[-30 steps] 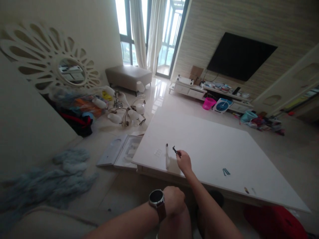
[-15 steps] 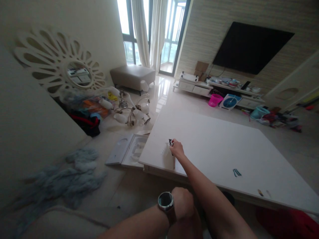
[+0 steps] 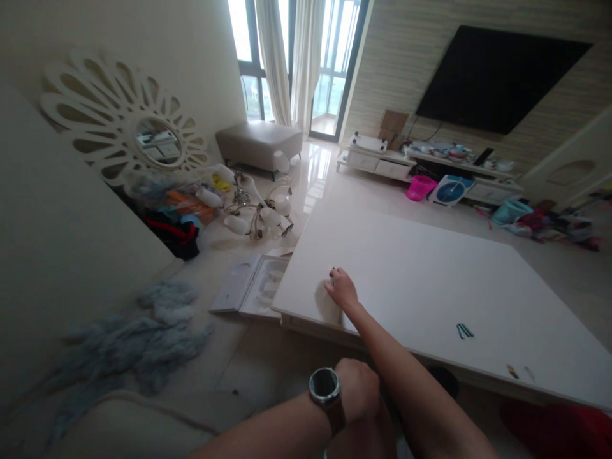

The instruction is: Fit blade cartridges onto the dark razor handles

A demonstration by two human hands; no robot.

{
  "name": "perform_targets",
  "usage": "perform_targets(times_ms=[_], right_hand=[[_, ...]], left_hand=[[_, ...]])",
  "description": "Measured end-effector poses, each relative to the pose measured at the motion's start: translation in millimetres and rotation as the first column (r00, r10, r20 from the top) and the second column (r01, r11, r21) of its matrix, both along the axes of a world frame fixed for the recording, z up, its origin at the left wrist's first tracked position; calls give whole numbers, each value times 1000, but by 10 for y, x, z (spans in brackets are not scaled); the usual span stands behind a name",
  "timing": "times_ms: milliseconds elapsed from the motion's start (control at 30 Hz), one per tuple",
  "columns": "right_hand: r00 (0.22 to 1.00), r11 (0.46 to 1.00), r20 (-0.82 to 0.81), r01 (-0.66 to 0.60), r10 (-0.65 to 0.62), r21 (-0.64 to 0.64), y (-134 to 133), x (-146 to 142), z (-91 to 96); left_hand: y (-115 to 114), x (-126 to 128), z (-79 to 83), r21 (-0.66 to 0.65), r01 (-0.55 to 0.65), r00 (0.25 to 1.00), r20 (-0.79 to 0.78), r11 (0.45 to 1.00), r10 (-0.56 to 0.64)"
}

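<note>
My right hand (image 3: 342, 290) is over the near left part of the white table (image 3: 406, 274), its fingers pinched round a small dark object (image 3: 333, 276). Most of that object is hidden by the fingers, so its kind cannot be made out. My left hand (image 3: 359, 389) is curled into a fist close to my body, in front of the table's near edge. A round watch (image 3: 325, 385) sits on the left wrist. Nothing shows in the left fist. Farther right on the tabletop lie several small dark green pieces (image 3: 464, 331).
A small dark and yellow item (image 3: 512, 371) lies near the table's front edge. On the floor to the left are an open white box (image 3: 262, 290), a chandelier (image 3: 261, 217) and crumpled grey-blue fabric (image 3: 143, 338). A pink basket (image 3: 421, 188) stands beyond the table.
The view has shifted slightly, moving the scene a little to the right. The dark object showed above my right fingers before; now the hand covers most of it. My left hand stays curled.
</note>
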State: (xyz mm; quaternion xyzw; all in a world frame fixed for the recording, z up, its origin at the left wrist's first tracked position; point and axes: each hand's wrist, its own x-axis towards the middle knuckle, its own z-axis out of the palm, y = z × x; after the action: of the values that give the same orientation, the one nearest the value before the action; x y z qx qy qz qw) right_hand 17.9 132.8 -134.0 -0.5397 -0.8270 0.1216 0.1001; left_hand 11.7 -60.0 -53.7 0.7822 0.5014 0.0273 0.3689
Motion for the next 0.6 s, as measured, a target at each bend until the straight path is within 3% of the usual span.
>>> perform_targets(times_ms=[100, 267, 367, 467, 533, 600], right_hand=[[994, 994, 3, -106, 106, 18, -142, 25, -2], [984, 984, -7, -176, 176, 6, -296, 49, -67], [987, 987, -35, -158, 158, 2, -331, 106, 26], [981, 990, -138, -133, 139, 53, -379, 325, 282], [963, 985, -226, -123, 149, 124, -433, 610, 497], [934, 981, -323, -107, 156, 165, -519, 996, 693]], left_hand=[[24, -18, 175, -33, 66, 985, -158, 997, -70], [22, -39, 288, -46, 70, 986, -146, 997, -76], [28, -47, 260, 9, 66, 993, -103, 998, -64], [73, -46, 200, 39, -109, 993, 51, 993, 107], [132, -31, 164, -49, -291, 929, 223, 955, 295], [206, 2, 148, -106, -336, 883, 309, 936, 352]])
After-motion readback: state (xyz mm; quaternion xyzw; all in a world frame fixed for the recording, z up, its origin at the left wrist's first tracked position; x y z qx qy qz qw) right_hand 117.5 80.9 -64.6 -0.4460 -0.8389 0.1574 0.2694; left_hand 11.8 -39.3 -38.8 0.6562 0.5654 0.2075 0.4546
